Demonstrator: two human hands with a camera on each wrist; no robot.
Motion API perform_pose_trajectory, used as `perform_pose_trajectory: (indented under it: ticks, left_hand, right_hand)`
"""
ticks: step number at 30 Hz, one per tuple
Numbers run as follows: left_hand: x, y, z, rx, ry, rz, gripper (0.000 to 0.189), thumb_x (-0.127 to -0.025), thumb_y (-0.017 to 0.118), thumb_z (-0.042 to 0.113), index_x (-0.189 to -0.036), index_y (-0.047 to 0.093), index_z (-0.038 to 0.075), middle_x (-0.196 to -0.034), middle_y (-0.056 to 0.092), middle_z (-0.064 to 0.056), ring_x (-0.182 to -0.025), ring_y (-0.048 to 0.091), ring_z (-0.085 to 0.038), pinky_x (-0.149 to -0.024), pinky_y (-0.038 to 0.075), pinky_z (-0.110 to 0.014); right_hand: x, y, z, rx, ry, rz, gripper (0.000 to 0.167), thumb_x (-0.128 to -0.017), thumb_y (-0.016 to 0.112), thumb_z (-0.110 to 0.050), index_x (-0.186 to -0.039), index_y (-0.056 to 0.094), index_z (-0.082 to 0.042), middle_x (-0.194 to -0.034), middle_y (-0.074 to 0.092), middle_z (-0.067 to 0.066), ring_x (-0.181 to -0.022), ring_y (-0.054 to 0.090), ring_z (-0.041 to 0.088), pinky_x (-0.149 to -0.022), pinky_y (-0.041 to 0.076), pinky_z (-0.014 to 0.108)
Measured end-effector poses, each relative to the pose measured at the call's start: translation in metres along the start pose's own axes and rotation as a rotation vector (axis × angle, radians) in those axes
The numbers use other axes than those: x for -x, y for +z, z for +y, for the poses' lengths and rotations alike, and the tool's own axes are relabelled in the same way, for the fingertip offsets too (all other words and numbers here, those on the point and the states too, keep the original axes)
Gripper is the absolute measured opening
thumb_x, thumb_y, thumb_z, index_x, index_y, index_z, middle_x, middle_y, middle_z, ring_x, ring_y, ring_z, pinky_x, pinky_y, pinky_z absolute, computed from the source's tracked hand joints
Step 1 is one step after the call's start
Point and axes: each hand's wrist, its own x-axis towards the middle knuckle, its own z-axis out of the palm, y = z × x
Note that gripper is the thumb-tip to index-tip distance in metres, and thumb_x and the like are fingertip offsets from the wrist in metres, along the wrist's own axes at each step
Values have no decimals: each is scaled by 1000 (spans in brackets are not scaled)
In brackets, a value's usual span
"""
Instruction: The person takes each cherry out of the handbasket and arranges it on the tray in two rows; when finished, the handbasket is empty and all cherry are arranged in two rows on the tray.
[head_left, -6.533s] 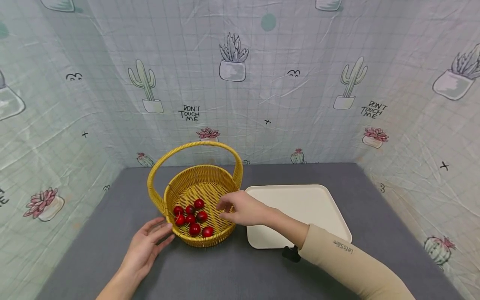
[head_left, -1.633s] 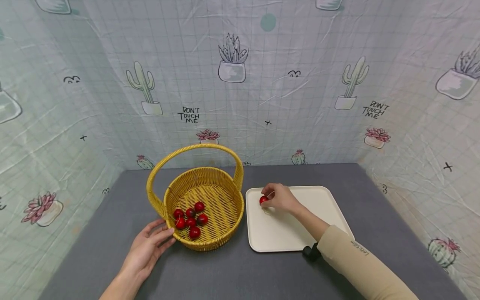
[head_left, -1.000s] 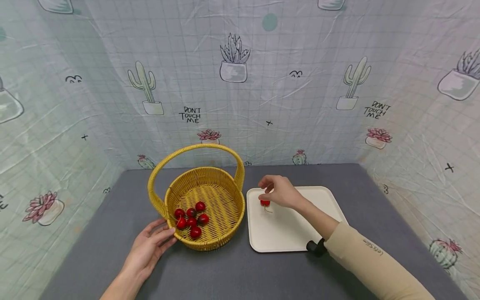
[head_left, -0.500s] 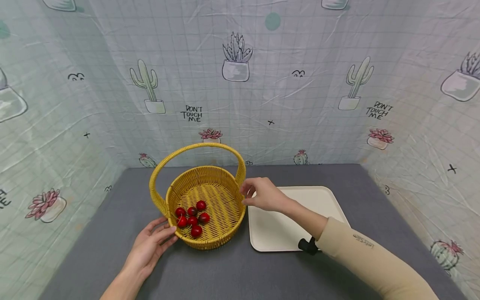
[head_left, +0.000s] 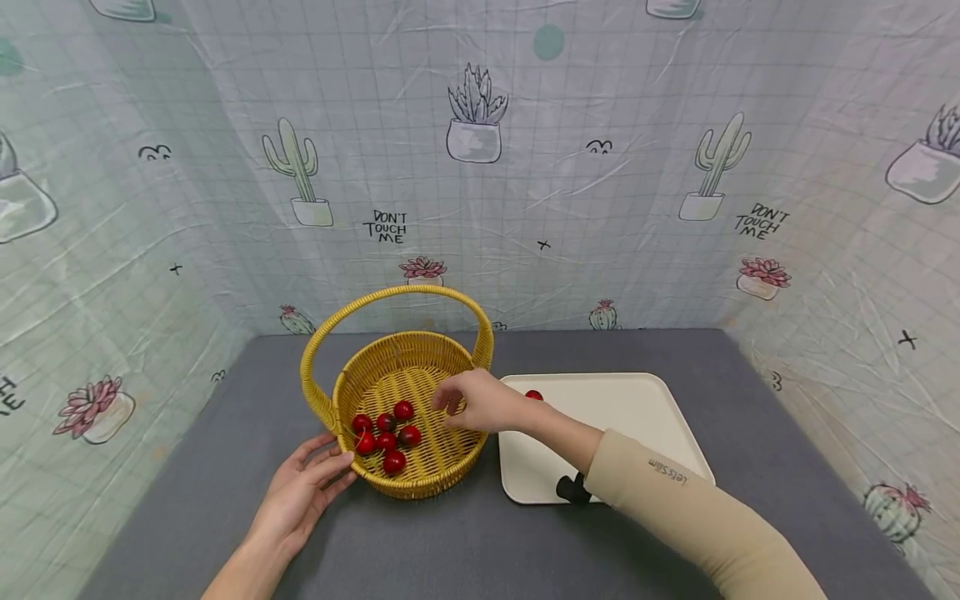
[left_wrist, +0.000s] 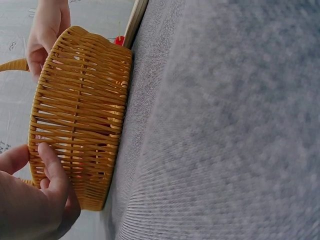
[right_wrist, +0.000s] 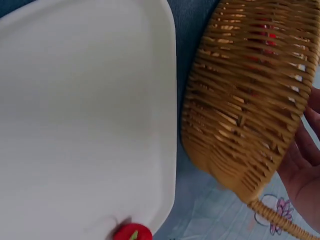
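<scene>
A round yellow wicker basket (head_left: pixel 408 492) with a tall handle stands on the table. Inside it, toward the left, lie several dark red cherries (head_left: pixel 394 462). My left hand (head_left: pixel 300 492) holds the basket's left side, thumb at the rim and a finger against the outer wall (left_wrist: pixel 75 120). My right hand (head_left: pixel 480 400) hangs over the basket's right part with fingers loosely bent and nothing between them. In the right wrist view it is partly hidden behind the wicker. One cherry (right_wrist: pixel 132 232) with a stem sits near the left back corner of the white tray (right_wrist: pixel 90 110).
The tray lies flat just right of the basket, my right forearm (head_left: pixel 566 442) passing above it. The basket's handle (head_left: pixel 390 292) arches over its opening. A patterned cloth backdrop (head_left: pixel 540 183) closes off the back and sides of the grey table (head_left: pixel 450 550).
A cherry went from the basket to the tray in my right hand, which let it go and moved left, back over the basket. My left hand stayed at the basket.
</scene>
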Motion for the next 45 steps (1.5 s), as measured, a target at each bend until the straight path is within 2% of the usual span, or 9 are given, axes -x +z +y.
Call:
perform_pose_trajectory:
  ticks: [4,10,14,18,22,27,31,38,45]
  left_hand:
    - [-1,1,1,-2,0,-2,73,-100,67,6,-156,21,4,-124,55,-5,-103,65,-14,-94,56,-33]
    - [0,1,3,-2,1,1,70,-100,67,5,-155,23,4,-122,57,-4,-102,65,-13,-93,56,-33]
    - [1,1,3,1,1,8,69,-100,67,4,-154,24,4,-120,58,-4,-101,65,-14,-92,56,-33]
    - [1,1,2,1,5,16,69,-100,67,4,-154,24,4,-119,59,-4,-100,65,-14,-91,57,-33]
    - [1,0,2,-1,2,16,70,-100,67,4,-155,23,4,-118,60,-3,-99,65,-13,-91,57,-33]
    - [2,0,2,-7,-2,21,72,-100,67,5,-156,22,3,-120,59,-4,-99,65,-14,-90,57,-33]
    - [1,1,1,-11,-2,21,73,-100,67,5,-156,22,3,-122,59,-6,-99,66,-14,-90,57,-33]
    - [0,2,0,2,-1,23,70,-99,67,4,-154,24,3,-117,62,-4,-98,66,-14,-90,57,-33]
    - [2,1,-1,11,3,22,68,-99,67,3,-153,26,4,-114,62,-2,-97,66,-14,-89,57,-32]
  right_hand:
    - [-8,9,0,-12,-37,-59,22,-90,79,-4,-111,73,-6,-107,73,11,-93,68,13,-82,55,23]
    - [-20,22,-1,-13,-49,-73,27,-90,79,-4,-117,72,-2,-111,73,11,-101,68,22,-87,54,25]
    - [-26,32,-1,16,-27,-66,32,-91,80,-6,-121,71,-4,-114,72,8,-106,67,21,-90,53,25]
    - [-30,39,-3,20,-20,-56,31,-90,80,-6,-120,72,-5,-116,71,6,-109,65,20,-94,53,28]
    - [-34,43,-5,18,-16,-56,29,-90,80,-6,-118,74,-7,-117,72,2,-110,64,13,-96,51,25]
    - [-41,51,-6,37,10,-65,28,-90,81,-6,-117,74,-9,-115,72,-2,-108,63,6,-93,48,17]
    - [-44,56,-7,56,14,-73,28,-89,80,-5,-116,74,-8,-113,71,-2,-101,63,7,-86,48,15]
    - [-45,62,-8,133,45,-67,28,-87,79,0,-112,74,-11,-104,69,-4,-88,59,8,-74,45,15]
    - [-45,66,-6,168,42,-49,30,-85,73,9,-107,75,-10,-101,70,-4,-90,58,4,-79,46,13]
